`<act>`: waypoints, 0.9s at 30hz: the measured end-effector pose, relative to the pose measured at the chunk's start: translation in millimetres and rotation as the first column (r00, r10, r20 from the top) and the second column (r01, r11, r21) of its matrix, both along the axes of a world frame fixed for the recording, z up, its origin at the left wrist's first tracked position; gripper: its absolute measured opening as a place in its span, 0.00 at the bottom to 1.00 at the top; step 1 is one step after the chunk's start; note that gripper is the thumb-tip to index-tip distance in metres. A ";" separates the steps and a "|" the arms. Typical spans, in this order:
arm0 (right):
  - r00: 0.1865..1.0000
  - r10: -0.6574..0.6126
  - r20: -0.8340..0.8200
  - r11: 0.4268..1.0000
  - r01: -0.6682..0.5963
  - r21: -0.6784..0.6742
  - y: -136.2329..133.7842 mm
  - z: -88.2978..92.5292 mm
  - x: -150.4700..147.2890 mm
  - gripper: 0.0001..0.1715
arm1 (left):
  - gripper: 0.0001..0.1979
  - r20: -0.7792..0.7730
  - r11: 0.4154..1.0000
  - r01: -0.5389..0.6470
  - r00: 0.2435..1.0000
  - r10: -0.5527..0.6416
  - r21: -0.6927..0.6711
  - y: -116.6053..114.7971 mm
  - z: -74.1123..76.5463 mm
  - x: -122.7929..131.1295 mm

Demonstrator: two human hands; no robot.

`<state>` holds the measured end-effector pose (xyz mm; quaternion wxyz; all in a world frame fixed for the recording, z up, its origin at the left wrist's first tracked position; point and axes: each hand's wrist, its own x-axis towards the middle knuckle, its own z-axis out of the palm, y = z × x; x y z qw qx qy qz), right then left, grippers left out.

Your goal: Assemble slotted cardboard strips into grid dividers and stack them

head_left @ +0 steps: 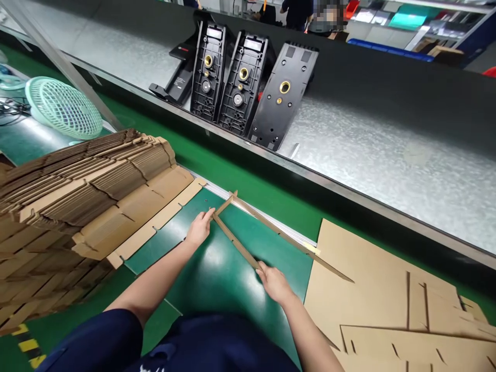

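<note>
I hold a thin folded cardboard piece [248, 227] on edge over the green mat [217, 279], opened into a narrow frame. My left hand [199, 227] grips its far-left corner, fingers closed on the edge. My right hand [273, 281] pinches the near end of the same strip. The far side of the frame runs right toward the flat cardboard sheets [372, 289].
A tall stack of flattened cardboard blanks [77, 201] lies at my left. Three black plastic housings [248, 82] lean on a grey conveyor belt [387, 155] behind a metal rail. A pale green fan [62, 106] stands at far left. People stand far behind.
</note>
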<state>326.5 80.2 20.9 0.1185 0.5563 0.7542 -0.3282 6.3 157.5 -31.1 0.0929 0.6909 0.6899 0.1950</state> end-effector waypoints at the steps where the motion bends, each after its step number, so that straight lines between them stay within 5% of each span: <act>1: 1.000 -0.002 -0.009 1.000 0.002 -0.004 -1.1 -0.9 1.3 0.21 | 0.25 0.005 1.000 -0.008 1.000 0.008 -0.005 0.3 -0.4 0.4; 6: 1.000 0.003 0.006 1.000 -0.003 -0.014 0.9 -0.7 3.0 0.23 | 0.19 0.027 0.998 -0.069 0.997 0.069 -0.015 1.7 -3.2 1.4; 12: 0.993 -0.066 0.095 0.990 0.054 0.131 -5.5 -6.8 -13.5 0.21 | 0.20 -0.085 0.999 -0.033 0.996 0.031 -0.027 4.1 -2.0 0.6; 17: 0.960 -0.200 -0.195 0.927 0.250 0.281 -20.0 -14.5 12.4 0.22 | 0.21 -0.195 0.999 0.007 0.981 -0.015 -0.043 -6.3 1.2 -4.2; 19: 0.866 -0.448 -0.221 0.783 0.500 0.370 -19.6 -13.0 56.4 0.23 | 0.22 -0.265 0.999 -0.031 0.964 0.020 -0.036 -5.3 2.3 -5.7; 20: 0.762 -0.623 -0.176 0.649 0.630 0.426 -20.9 -10.5 84.4 0.23 | 0.23 -0.292 0.997 -0.051 0.956 0.034 -0.053 -4.4 3.9 -5.2; 22: 0.388 -0.921 -0.003 0.329 0.783 0.528 -29.5 -3.2 143.1 0.29 | 0.26 -0.325 0.992 -0.069 0.945 0.030 -0.110 -6.1 10.9 -1.6; 24: 0.016 -0.984 0.175 0.113 0.818 0.563 -45.1 4.2 192.7 0.38 | 0.30 -0.338 0.984 -0.068 0.941 0.009 -0.163 -14.4 22.0 3.1; 25: -0.078 -0.967 0.241 0.070 0.831 0.552 -54.1 7.1 211.1 0.40 | 0.31 -0.337 0.981 -0.073 0.942 0.008 -0.182 -20.4 27.6 4.8; 27: -0.071 -0.949 0.308 0.096 0.864 0.494 -71.3 12.2 234.3 0.42 | 0.33 -0.322 0.972 -0.101 0.946 0.028 -0.213 -33.4 35.9 5.0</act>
